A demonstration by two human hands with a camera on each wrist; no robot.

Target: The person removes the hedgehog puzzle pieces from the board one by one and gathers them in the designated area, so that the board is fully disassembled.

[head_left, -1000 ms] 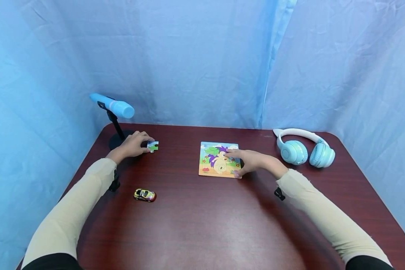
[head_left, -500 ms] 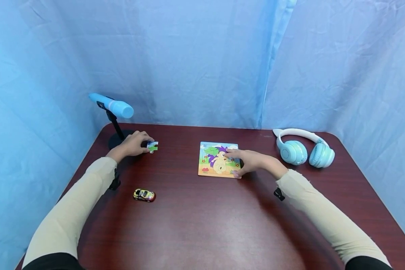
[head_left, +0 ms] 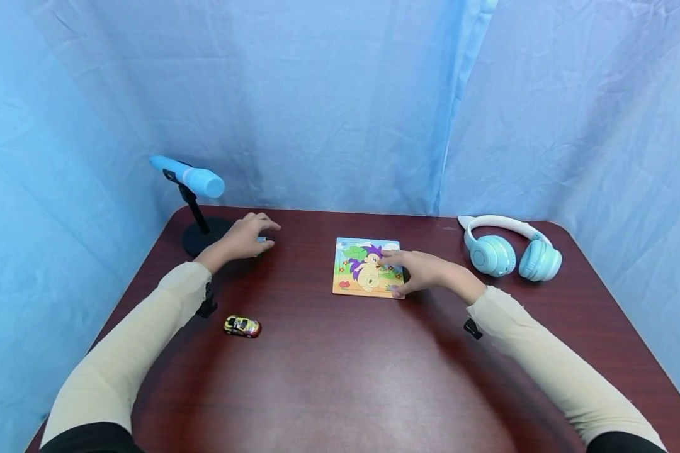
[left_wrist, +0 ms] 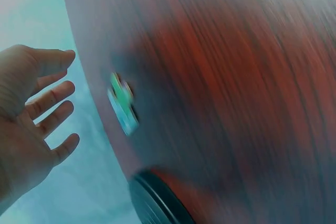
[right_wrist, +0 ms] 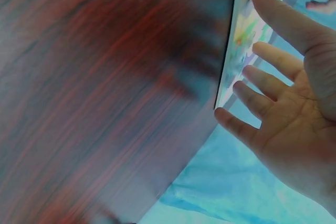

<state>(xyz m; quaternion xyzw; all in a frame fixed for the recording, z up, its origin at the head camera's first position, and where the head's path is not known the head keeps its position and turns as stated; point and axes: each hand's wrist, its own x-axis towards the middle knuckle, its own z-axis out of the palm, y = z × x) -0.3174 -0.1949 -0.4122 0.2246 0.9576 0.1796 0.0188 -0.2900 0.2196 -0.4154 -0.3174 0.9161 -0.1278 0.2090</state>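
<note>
Head view is showing your left hand hovering right over the loose puzzle piece, fingers spread and gripping nothing, while your right hand, fingers straight, is pressing the puzzle board.

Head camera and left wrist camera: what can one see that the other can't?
Only the head view shows the headphones, the toy car, the puzzle board under the right hand, and the whole microphone. Only the left wrist view shows the loose puzzle piece nearly whole, apart from the fingers, though blurred. Both show the left hand, fingers spread, and the table.
</note>
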